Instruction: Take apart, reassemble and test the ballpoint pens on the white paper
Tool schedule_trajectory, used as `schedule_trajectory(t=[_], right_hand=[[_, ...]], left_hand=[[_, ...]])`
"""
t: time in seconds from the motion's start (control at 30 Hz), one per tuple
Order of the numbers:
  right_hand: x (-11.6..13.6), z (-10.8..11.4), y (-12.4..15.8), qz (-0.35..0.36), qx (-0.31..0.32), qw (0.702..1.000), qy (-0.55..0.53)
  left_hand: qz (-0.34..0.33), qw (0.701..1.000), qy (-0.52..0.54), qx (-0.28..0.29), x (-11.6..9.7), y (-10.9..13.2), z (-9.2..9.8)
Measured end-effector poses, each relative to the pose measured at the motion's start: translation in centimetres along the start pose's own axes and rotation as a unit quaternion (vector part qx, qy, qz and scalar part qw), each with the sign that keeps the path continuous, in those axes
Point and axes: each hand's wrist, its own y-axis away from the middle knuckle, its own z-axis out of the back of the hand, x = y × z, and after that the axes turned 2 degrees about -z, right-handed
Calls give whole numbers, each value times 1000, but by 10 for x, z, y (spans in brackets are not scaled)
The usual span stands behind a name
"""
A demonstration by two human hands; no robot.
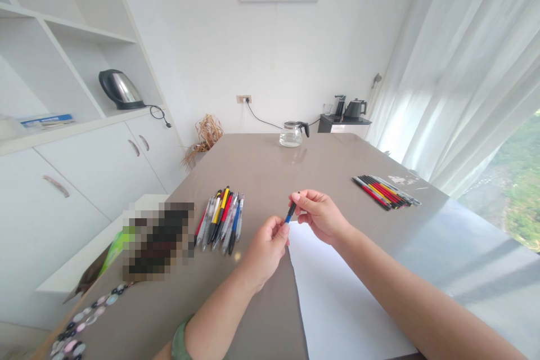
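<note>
Above the table (253, 169), by the paper's far edge: one pen (291, 215), black and blue, tilted, held between both hands. Left hand (266, 247): thumb and fingers pinching the pen's lower end; green bangle (179, 341) at the wrist. Right hand (321, 215): fingertips pinching the black upper end. Beneath the right forearm: paper (333, 304), white, one sheet or more, cannot tell. To the left: loose pile of pens (221, 219), mixed colours. Far right: pens in a slanting row (385, 192). Far end: glass pot (290, 136), black handle.
</note>
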Motion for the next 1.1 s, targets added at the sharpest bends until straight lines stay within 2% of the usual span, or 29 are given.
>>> schedule_trajectory(t=[0.2,0.47,0.6,0.7,0.8,0.97,1.1], right_hand=[[-1,2,-1,-2,-8,1000,3],[1,0,0,0,-4,1000,2],[0,0,0,-1,-8,1000,0],[0,1,-1,-5,-8,1000,-8],[1,1,-1,-12,-9,1000,-13],[4,-1,1,-5,-11,1000,-17],[5,0,1,-3,-7,1000,-15]], left_hand=[[38,998,54,11,-2,1,1],[-5,999,-46,-25,2,1,4],[-7,1000,1,-30,-1,0,2],[15,999,33,-25,-4,-1,0],[28,999,-11,-27,-4,-1,1],[-6,996,-79,-44,-2,-1,4],[8,999,-17,-42,-6,0,-1]])
